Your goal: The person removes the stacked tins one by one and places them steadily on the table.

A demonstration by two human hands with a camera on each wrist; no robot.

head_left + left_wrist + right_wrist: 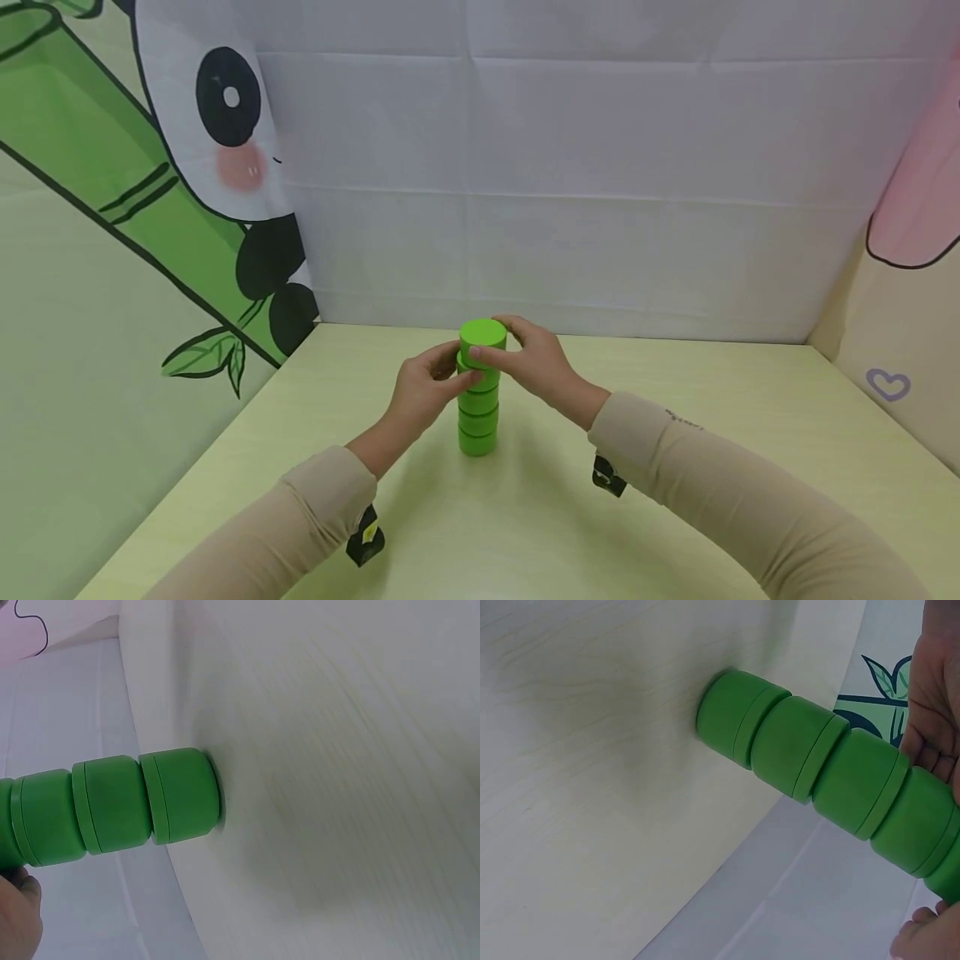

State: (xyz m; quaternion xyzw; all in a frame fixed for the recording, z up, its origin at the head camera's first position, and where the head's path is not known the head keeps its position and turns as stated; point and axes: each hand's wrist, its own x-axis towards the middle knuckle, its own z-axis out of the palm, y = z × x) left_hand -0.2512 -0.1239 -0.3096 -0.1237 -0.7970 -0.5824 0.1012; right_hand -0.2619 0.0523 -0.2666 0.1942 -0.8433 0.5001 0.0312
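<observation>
A stack of several round green jars point(477, 423) stands upright on the table, each with a thin seam near its upper edge. At its top, my right hand point(546, 363) grips the uppermost jar point(483, 332) with the thumb in front and fingers behind. My left hand point(420, 388) holds the jar just below, its thumb across the front and fingers at the left side. The bottom jar point(184, 795) rests on the tabletop in the left wrist view. In the right wrist view, the lower jars point(791, 746) are untouched, and both hands sit around the upper end.
The pale wooden table point(675, 517) reaches back to a creased white cloth point(585, 167). A panda and bamboo drawing point(180, 167) covers the left side wall, and a pink drawing point(922, 200) marks the right one.
</observation>
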